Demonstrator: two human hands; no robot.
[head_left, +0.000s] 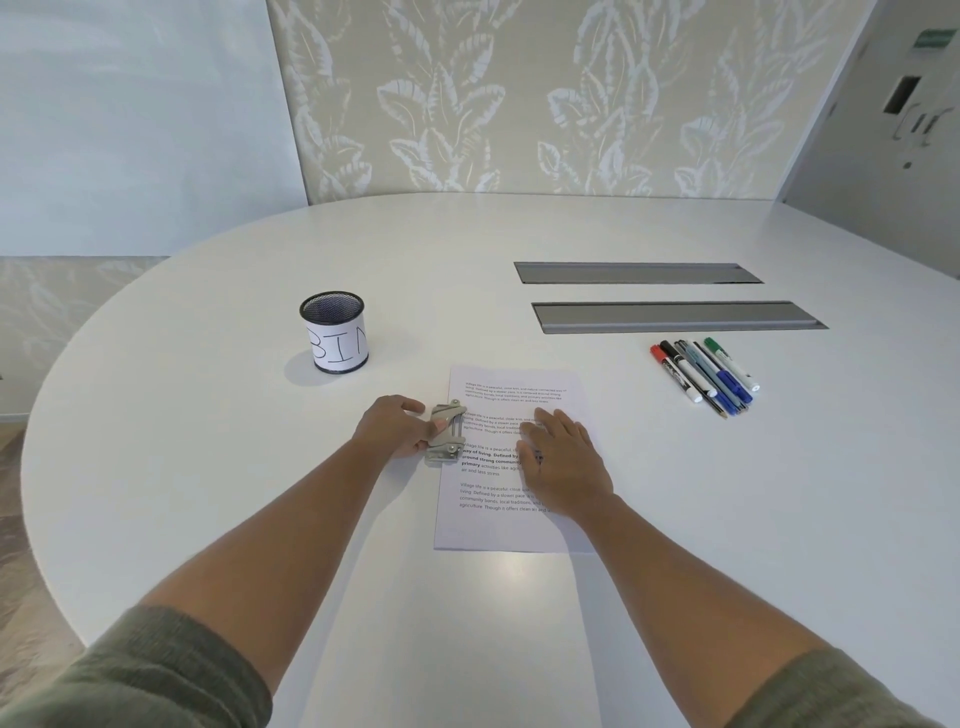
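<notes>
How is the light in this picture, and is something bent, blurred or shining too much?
Head view: the light is soft and even; the table shows a pale glare patch just below the sheet; the cup throws a faint shadow toward the left; the wide lens bends the table's edge into a curve; the punch and the sheet's print look sharp.

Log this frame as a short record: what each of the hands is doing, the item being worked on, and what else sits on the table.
left hand: grips the metal hole punch, which stands at the left edge of the printed sheet
right hand: lies flat on the printed sheet, fingers straight
mesh cup: upright, labelled BIN, beyond and left of the sheet
markers: lying in a row, right of the sheet
grey slots: two, set in the white table
</notes>
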